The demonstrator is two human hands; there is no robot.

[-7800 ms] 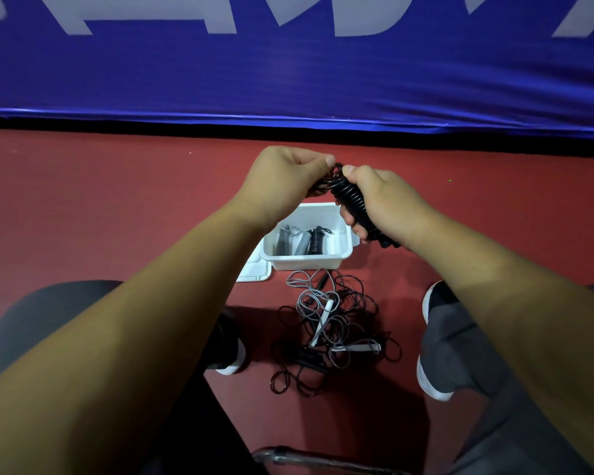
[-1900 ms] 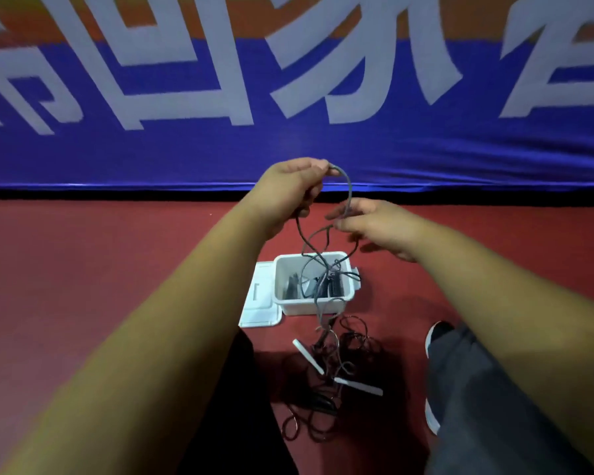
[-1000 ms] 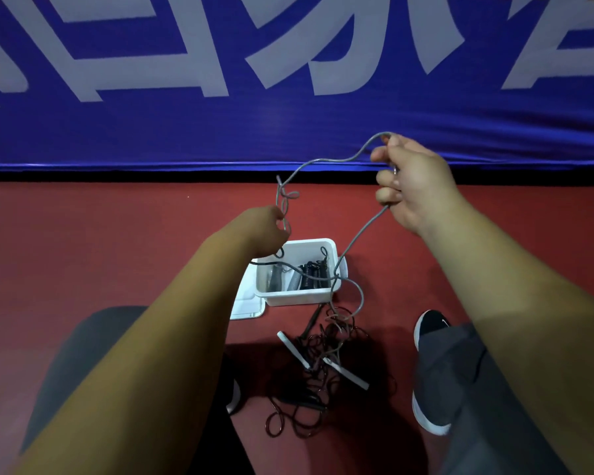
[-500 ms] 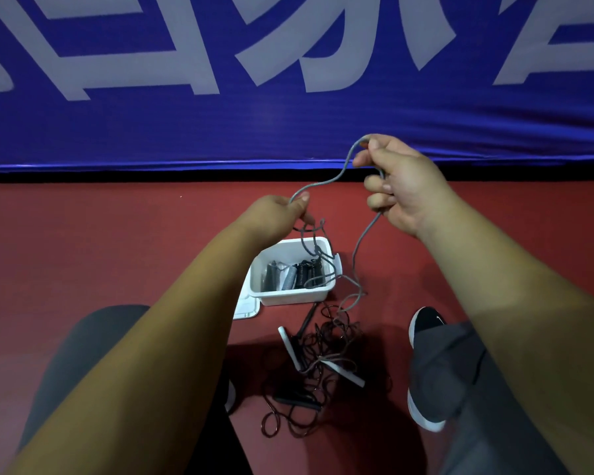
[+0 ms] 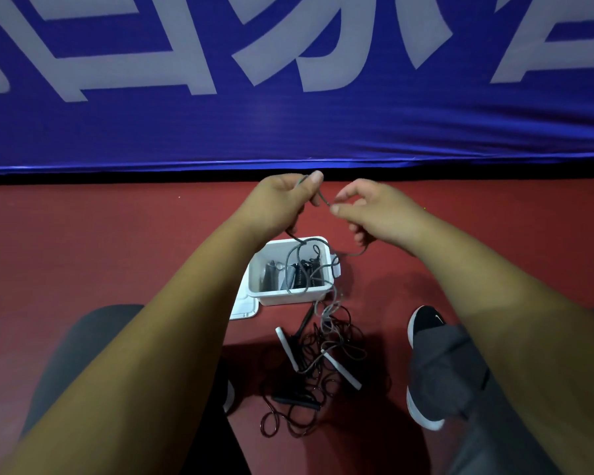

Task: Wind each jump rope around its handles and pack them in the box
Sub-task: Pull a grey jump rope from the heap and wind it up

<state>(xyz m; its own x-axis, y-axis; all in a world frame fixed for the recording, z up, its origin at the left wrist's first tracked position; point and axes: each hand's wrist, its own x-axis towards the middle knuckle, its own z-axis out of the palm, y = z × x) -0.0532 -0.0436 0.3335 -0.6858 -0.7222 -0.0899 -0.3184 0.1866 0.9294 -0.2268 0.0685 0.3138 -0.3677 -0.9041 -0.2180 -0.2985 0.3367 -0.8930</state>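
Down on the red floor [image 5: 83, 252], a white plastic box [image 5: 288, 297] sits beside a tangled pile of black and grey ropes [image 5: 318, 368]; above, left hand [image 5: 282, 204] and right hand [image 5: 374, 214] each pinch a thin grey jump rope [image 5: 320, 199], apparently teasing it free.

Grey trousers [image 5: 460, 382], black white-soled shoes [image 5: 426, 323]

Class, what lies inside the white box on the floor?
The white box holds wound jump ropes, grey and black. A loose grey rope loops across it, hiding part of them.
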